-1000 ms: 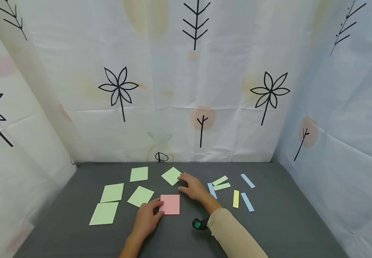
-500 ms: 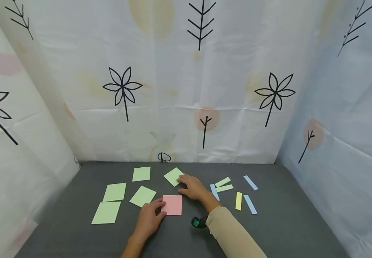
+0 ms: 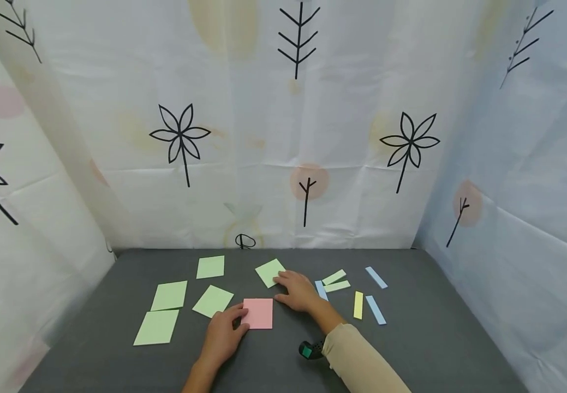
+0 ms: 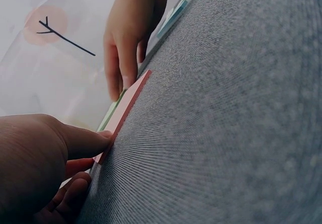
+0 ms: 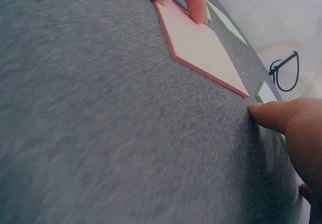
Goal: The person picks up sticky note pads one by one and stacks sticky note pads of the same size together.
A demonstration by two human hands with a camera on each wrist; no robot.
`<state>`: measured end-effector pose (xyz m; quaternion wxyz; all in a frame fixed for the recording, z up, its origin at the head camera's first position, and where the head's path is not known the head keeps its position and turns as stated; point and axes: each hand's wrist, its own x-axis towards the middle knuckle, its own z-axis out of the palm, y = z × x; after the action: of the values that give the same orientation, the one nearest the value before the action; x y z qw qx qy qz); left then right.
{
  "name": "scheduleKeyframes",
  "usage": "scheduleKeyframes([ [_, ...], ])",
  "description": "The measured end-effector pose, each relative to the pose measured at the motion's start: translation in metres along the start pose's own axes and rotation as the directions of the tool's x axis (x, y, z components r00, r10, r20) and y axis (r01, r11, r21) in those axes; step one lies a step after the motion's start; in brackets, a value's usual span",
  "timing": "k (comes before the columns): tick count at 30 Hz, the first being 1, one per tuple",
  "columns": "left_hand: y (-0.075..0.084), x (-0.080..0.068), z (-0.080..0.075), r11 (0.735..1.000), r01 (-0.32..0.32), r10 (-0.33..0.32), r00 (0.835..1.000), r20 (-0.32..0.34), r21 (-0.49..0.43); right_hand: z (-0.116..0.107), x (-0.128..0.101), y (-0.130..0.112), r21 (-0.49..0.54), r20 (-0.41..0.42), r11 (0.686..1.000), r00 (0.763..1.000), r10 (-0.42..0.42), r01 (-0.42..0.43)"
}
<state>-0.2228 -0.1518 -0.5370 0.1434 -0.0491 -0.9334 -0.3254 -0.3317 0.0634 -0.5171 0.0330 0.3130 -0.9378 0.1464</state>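
Note:
A pink sticky-note pad (image 3: 258,314), square and flat, lies near the middle of the dark table. My left hand (image 3: 225,334) holds it at its left side, with the thumb at the lower corner and a forefinger over the edge. Beyond the pad, my right hand (image 3: 299,291) rests its fingertips on the right corner of a green sticky-note square (image 3: 267,271). Its thumb reaches down beside the fingers, right of the pink pad. In the left wrist view, the left thumb (image 4: 90,141) lies along the pad's edge, and its other fingers are partly hidden.
Several other green squares (image 3: 169,295) lie to the left and back. On the right are blue strips (image 3: 376,310), green strips (image 3: 336,286) and a yellow strip (image 3: 358,305). Patterned cloth (image 3: 244,136) walls the dark table (image 3: 263,371). A black device (image 3: 311,350) sits by the right wrist.
The green square under my right fingertips has slid a little to the right and turned slightly, with the hand moving along. My left hand and the pink pad have stayed in place.

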Motion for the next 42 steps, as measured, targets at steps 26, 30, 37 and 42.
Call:
scheduleKeyframes([
  [26, 0.0, 0.0, -0.001, 1.0, 0.019, -0.019, 1.0, 0.017, 0.006, -0.002, -0.063, -0.008, -0.141, -0.098, 0.989, 0.995, 0.026, -0.04],
  [30, 0.001, 0.0, -0.002, 1.0, 0.02, -0.02, 1.0, 0.018, 0.006, -0.003, -0.064, -0.008, -0.136, -0.109, 0.99, 0.994, 0.015, -0.03],
  [37, 0.002, 0.0, -0.004, 1.0, 0.015, -0.015, 1.0, 0.025, 0.003, -0.008, -0.057, -0.004, -0.077, -0.147, 0.997, 0.989, -0.023, 0.011],
  [42, 0.001, 0.0, -0.003, 1.0, 0.019, -0.019, 1.0, 0.022, 0.0, -0.01, -0.048, 0.004, -0.031, -0.155, 0.999, 0.987, -0.041, 0.037],
])
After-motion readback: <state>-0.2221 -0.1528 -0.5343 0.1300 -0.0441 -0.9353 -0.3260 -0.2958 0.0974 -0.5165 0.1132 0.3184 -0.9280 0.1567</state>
